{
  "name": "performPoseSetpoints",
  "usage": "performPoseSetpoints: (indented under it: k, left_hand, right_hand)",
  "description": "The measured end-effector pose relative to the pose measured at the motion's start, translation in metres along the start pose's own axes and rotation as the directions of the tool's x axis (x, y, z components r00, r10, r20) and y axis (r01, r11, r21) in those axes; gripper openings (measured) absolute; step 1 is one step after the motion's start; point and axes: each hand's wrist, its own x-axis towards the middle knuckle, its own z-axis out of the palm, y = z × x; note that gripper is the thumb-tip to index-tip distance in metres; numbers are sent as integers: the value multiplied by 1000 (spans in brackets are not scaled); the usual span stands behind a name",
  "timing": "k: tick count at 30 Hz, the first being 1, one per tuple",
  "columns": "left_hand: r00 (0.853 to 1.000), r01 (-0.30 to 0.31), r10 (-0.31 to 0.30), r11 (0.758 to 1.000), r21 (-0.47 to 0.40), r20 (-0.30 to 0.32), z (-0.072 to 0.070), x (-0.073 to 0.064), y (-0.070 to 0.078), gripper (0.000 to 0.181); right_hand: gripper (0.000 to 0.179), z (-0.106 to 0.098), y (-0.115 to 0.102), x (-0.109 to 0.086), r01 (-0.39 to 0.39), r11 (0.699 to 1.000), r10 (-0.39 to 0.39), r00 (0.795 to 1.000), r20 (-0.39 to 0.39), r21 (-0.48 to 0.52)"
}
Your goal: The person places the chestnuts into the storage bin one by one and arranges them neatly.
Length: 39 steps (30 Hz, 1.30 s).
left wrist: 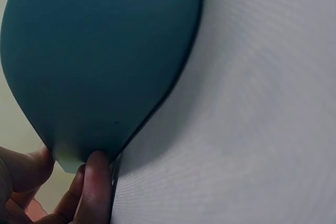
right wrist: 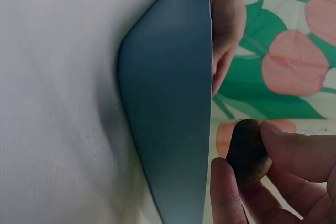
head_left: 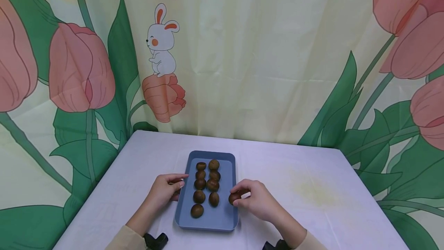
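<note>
A shallow blue-grey tray (head_left: 221, 219) lies on the white cloth, holding several brown chestnuts in two lengthwise columns. The lowest of the left column is a chestnut (head_left: 197, 210) near the tray's front. My left hand (head_left: 165, 189) grips the tray's left edge; in the left wrist view its fingertips (left wrist: 96, 182) press the outer wall and the thumb is at the rim. At the tray's right edge, my right hand (head_left: 258, 200) pinches one chestnut (right wrist: 247, 153) between thumb and fingers. In the right wrist view that chestnut is held beside the rim.
The white-covered table (head_left: 295, 173) extends on both sides of the tray. Behind it hangs a curtain (head_left: 243, 49) printed with tulips and a rabbit. Black wrist straps (head_left: 156, 241) show at the bottom of the head view.
</note>
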Motion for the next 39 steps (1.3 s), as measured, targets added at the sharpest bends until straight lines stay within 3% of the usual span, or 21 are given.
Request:
performPoseSetpoints:
  k: [9, 23, 39]
  left_hand:
    - [1000, 16, -16, 1000, 8, 1, -1, 0, 1, 28]
    - [1000, 3, -3, 1000, 7, 7, -2, 0, 1, 28]
    - [1000, 6, -6, 1000, -2, 3, -1, 1, 0, 28]
  right_hand:
    - [24, 18, -10, 3, 42, 999, -42, 999, 32, -4]
    - [20, 44, -21, 8, 47, 996, -39, 994, 98, -79]
    - [19, 60, -26, 15, 58, 960, -30, 994, 106, -273]
